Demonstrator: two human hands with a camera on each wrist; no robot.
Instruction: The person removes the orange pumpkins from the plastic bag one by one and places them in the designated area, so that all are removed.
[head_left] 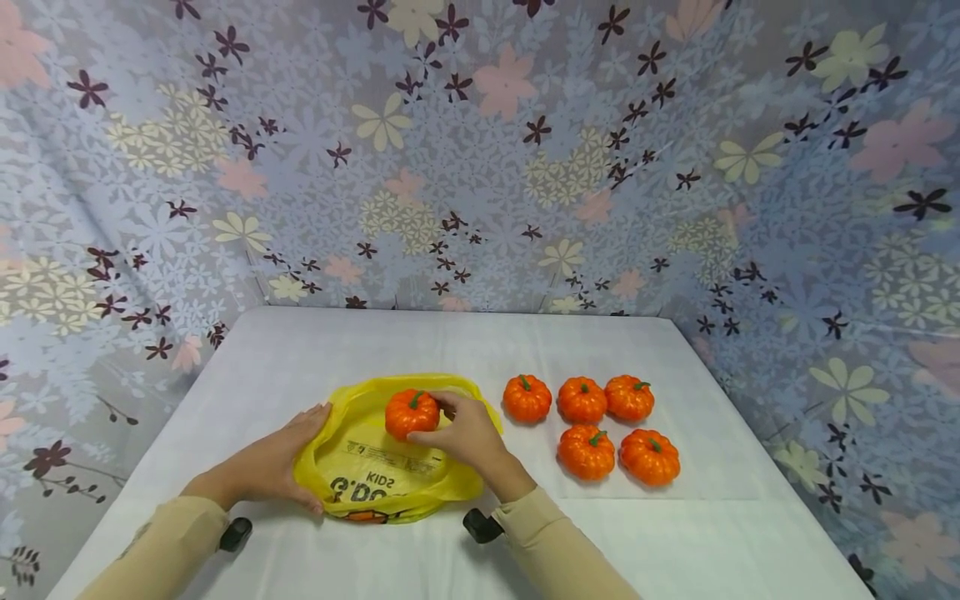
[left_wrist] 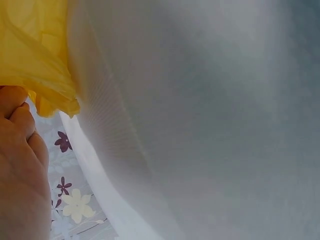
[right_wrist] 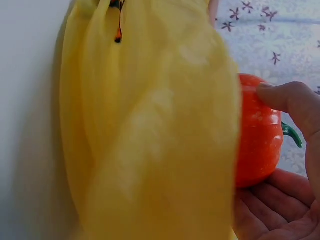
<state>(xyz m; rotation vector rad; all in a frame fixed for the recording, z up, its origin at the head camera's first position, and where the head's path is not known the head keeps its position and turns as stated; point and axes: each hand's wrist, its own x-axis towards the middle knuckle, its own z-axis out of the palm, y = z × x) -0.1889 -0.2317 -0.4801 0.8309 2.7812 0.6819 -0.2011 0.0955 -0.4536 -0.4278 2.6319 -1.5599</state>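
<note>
A yellow plastic bag (head_left: pixel 360 446) with dark print lies with its mouth spread wide, toward the left of the table. My left hand (head_left: pixel 266 462) rests against its left side, thumb and fingers spread apart along the edge. Over the bag's mouth, my right hand (head_left: pixel 468 429) holds a small orange toy pumpkin (head_left: pixel 411 415) with a green stem, between thumb and fingers. In the right wrist view the bag's wall (right_wrist: pixel 160 140) hides part of that pumpkin (right_wrist: pixel 260 135). The left wrist view catches part of the left hand (left_wrist: pixel 22 165) beside the bag (left_wrist: pixel 35 45).
To the right of the bag sit several more orange pumpkins, among them one (head_left: pixel 527 398) nearest the bag and another (head_left: pixel 649 457) at the front right. All stand on a white-covered table (head_left: pixel 300 350). Flower-patterned cloth (head_left: pixel 480 167) hangs behind and at both sides.
</note>
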